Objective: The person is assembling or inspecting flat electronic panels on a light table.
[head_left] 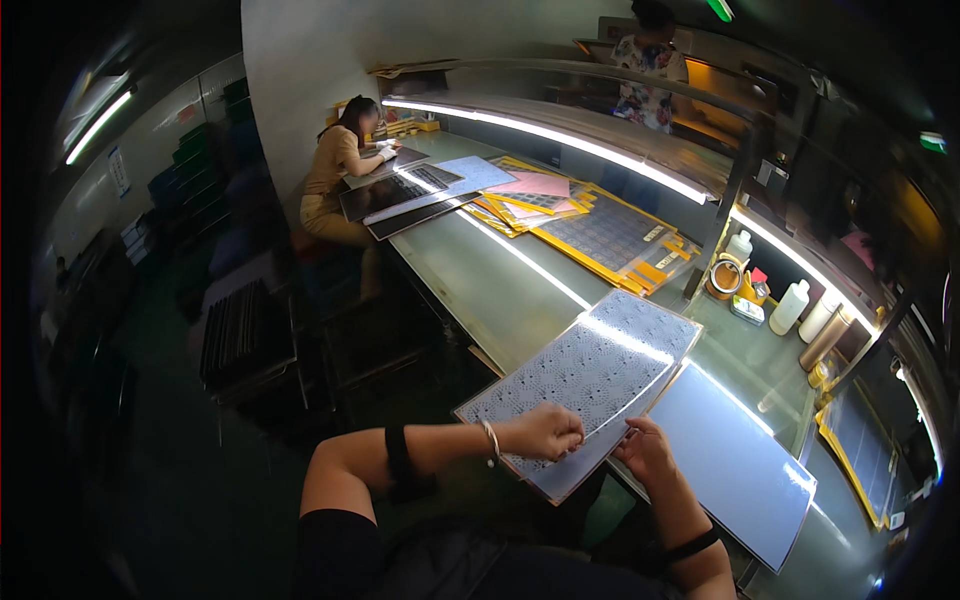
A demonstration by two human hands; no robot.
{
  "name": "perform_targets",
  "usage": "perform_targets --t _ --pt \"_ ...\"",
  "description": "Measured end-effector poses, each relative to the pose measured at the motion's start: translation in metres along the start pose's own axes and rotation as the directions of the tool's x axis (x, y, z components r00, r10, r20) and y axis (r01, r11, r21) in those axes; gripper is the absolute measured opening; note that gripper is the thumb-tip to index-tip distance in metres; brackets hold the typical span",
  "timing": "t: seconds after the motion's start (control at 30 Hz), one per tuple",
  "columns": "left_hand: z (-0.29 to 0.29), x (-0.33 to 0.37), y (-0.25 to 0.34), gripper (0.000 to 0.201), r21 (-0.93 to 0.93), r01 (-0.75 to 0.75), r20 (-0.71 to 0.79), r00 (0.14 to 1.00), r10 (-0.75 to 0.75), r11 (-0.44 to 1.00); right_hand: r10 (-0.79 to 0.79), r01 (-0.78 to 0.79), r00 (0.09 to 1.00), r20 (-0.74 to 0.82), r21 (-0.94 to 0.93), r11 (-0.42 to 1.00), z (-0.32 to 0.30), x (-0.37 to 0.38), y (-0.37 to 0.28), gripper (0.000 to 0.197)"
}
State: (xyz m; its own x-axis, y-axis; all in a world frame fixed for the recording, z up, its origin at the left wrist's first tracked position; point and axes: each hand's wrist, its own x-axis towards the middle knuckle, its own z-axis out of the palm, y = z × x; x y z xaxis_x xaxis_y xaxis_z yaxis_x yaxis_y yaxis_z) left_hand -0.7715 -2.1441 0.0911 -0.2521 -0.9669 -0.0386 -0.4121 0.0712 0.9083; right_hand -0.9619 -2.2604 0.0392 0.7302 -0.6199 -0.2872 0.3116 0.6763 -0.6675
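Observation:
A grey-white sheet with a lace-like pattern of dark dots [590, 358] lies over a thin pale panel [572, 474], whose plain surface shows at the near end. My left hand [545, 432], a bangle at its wrist, is closed with curled fingers at the patterned sheet's near edge and seems to pinch it; the fingertips are partly hidden. At the panel's right edge, my right hand [648, 452] grips with thumb and fingers. The panel's near end juts past the glass-topped table [470, 290]. A plain pale blue panel [725, 455] lies to the right.
Yellow-edged dark films [610, 235] and a pink sheet [535, 184] are piled farther up the table. White bottles [790, 307] and a tape roll [725, 277] stand at the right under a strip light. A seated person [340, 170] works at the far end; another person [650, 75] stands behind.

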Motion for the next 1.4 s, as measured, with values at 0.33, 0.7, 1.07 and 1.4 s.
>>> perform_targets --t 0.33,0.7,1.07,1.4 --pt "-0.012 0.107 0.058 0.028 0.462 0.186 0.284 0.895 -0.343 0.867 -0.003 -0.055 0.98 -0.199 -0.285 0.957 -0.008 0.003 -0.023 0.011" --pt "-0.067 0.154 0.063 0.014 0.159 0.179 0.168 0.964 -0.205 0.971 -0.176 0.065 0.942 -0.287 -0.359 0.931 -0.058 -0.059 -0.087 0.023" --pt "-0.067 0.265 0.101 0.015 0.554 -0.365 -0.031 0.889 0.457 0.748 -0.434 0.236 0.78 -0.451 -0.43 0.872 -0.097 -0.257 -0.077 0.019" --pt "-0.114 0.376 0.072 0.01 0.062 -0.338 0.28 0.909 0.308 0.939 -0.635 0.519 0.037 -0.772 -0.528 0.672 -0.095 -0.452 0.017 0.01"
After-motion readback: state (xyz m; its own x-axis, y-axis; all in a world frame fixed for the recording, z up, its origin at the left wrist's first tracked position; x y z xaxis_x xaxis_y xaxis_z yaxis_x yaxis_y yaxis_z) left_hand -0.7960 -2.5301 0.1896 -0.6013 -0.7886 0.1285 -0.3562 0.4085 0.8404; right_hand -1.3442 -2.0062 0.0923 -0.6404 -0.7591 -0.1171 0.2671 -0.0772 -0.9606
